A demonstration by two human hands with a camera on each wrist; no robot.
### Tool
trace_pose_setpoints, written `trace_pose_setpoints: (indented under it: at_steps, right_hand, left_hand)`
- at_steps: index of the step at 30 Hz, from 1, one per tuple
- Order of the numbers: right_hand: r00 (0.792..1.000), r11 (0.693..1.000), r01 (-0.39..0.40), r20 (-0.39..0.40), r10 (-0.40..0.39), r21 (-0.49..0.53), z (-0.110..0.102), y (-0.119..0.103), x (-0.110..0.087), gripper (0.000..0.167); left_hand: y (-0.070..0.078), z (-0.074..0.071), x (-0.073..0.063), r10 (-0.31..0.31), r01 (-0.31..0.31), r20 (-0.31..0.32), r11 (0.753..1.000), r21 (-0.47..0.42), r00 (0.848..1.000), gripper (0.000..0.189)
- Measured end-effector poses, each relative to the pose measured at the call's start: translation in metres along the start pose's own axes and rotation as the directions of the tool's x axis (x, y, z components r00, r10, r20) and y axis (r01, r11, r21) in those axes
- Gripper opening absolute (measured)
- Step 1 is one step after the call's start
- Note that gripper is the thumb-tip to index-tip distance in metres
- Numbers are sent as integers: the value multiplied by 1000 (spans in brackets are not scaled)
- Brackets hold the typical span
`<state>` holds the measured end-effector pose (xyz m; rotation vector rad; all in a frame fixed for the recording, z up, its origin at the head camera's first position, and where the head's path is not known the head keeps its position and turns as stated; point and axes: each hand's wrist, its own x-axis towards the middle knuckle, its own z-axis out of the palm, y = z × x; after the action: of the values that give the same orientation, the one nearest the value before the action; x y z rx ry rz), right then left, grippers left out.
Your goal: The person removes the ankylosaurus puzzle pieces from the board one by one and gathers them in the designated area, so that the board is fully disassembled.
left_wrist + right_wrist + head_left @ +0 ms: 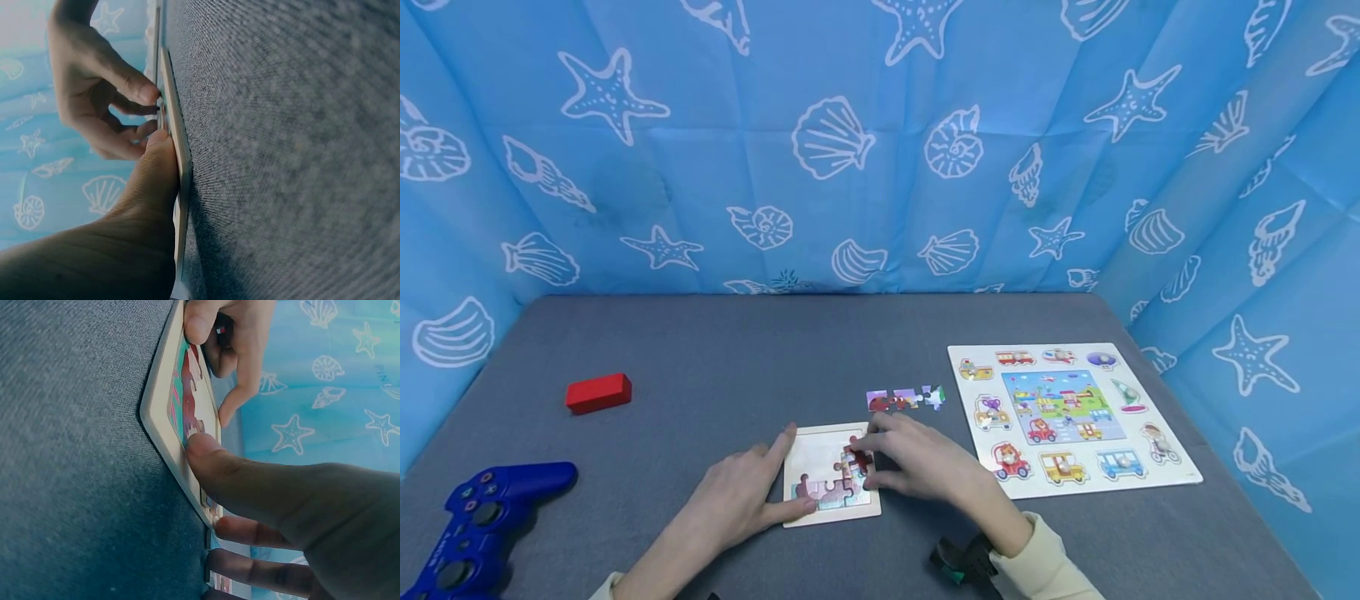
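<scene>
A small wooden jigsaw tray [812, 450] lies on the grey table, with joined pieces [831, 497] along its near and right sides and bare wood at upper left. My left hand [733, 496] spans its left side and holds it, thumb [164, 147] on the near rim and index finger at the far-left corner. Over the right side, my right hand [917, 458] holds a dark red puzzle piece [862, 457] between thumb and fingers, partly hidden by them. In the right wrist view, the right thumb [212, 462] rests low over the joined pieces.
Several loose puzzle pieces [906, 399] lie beyond the tray. To the right is a large white peg puzzle board [961, 367] with vehicles. A red block [598, 393] and a blue game controller [482, 525] are at left. A patterned blue curtain [880, 192] hangs behind the table.
</scene>
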<state>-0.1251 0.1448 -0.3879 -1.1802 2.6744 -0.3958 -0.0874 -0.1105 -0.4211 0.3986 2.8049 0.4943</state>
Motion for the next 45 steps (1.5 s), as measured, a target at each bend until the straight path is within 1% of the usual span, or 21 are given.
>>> trace_pose_setpoints:
  at_steps: [2,5,11,14,18,21,27,31,35,38,42,45]
  right_hand:
    - [1000,1000,-13,-7,14,10,0,0,1,48]
    - [1000,1000,-24,-15,25,18,1,0,3,50]
    - [1000,1000,-12,-14,12,7,2,0,6,44]
    - [999,1000,-24,-23,24,14,3,0,6,43]
    - [998,999,-32,-48,34,35,2,1,5,43]
    - [997,999,-20,-71,23,42,0,3,2,44]
    - [994,999,-17,-106,19,28,-5,9,-5,45]
    - [992,996,-65,-105,72,62,-10,14,-12,46]
    - [985,991,-125,-111,130,55,-13,23,-19,46]
    - [976,983,-180,-114,184,45,-15,29,-24,46]
    - [956,961,-270,-99,274,57,-17,34,-28,45]
    - [947,952,-301,-99,305,52,-16,37,-28,44]
  left_hand:
    - [0,0,0,3,-3,-3,1000,0,1000,105]
    - [0,0,0,3,-3,-4,1000,1,1000,105]
    - [0,1,1,-7,7,9,1000,2,1000,105]
    - [0,1,1,-9,9,9,1000,2,1000,105]
    - [0,0,1,-11,11,14,1000,-1,1000,106]
    - [0,0,1,-12,12,19,1000,-1,1000,107]
    - [1,1,1,-19,19,20,1000,13,1000,106]
    - [1,1,2,-21,20,13,1000,20,1000,106]
    - [1,2,2,-21,21,2,999,29,1000,105]
    - [1,2,2,-20,20,-3,999,32,1000,105]
    - [1,2,1,-14,14,-9,999,29,1000,105]
    - [1,2,1,-11,11,-10,1000,24,1000,105]
